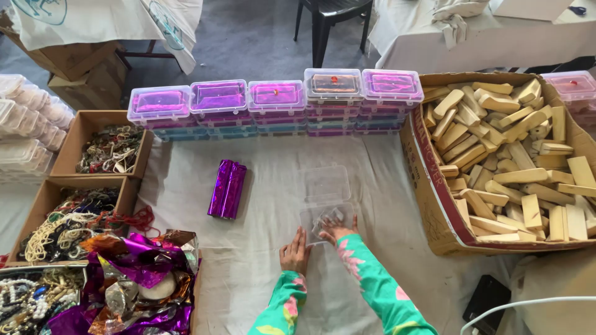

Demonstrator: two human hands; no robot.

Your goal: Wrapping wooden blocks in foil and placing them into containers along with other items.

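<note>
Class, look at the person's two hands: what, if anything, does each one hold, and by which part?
The right hand rests inside the open clear plastic box, fingers in its lower tray; a true grip cannot be told. The left hand lies flat on the white cloth, holding nothing.

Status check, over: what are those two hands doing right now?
Left hand flat on white cloth, holding nothing. Right hand inside open clear plastic box, grip unclear. Purple foil-wrapped bar lies apart, nothing blocking.

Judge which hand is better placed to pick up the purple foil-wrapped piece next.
Probably the left hand: it lies flat and empty on the cloth, on the side of the purple foil-wrapped piece, while the right hand rests in the open clear box.
</note>
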